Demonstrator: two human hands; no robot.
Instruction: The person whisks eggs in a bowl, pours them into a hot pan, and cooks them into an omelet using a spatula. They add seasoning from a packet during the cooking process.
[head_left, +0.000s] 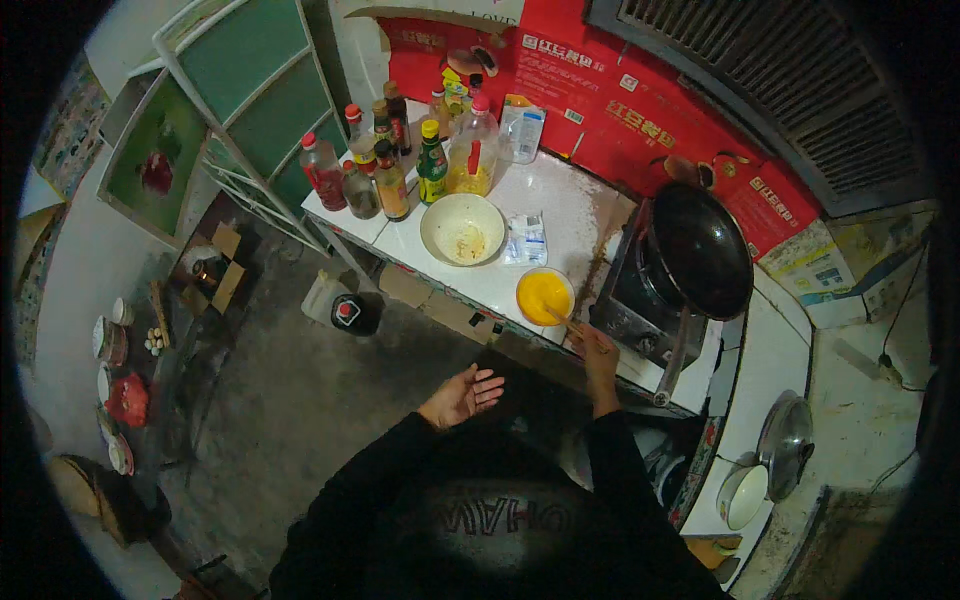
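In my right hand (598, 358) I grip chopsticks (564, 321), their far ends dipped in yellow beaten egg (541, 294). The egg fills much of a small white bowl (571, 281), which stands at the front edge of a white tiled counter (465, 282). My left hand (466, 396) hangs in the air before the counter, palm up, fingers spread, holding nothing. Behind and left of the egg bowl sits a larger cream bowl (442, 229) with brownish residue inside. Between the two lies a white plastic packet (526, 240).
Right of the egg, a black wok (697, 255) rests tilted on a gas stove (637, 319), its handle (673, 364) jutting over the front edge. Several sauce bottles (391, 184) and an oil jug (474, 150) crowd the counter's left. A metal lid (786, 446) leans farther right.
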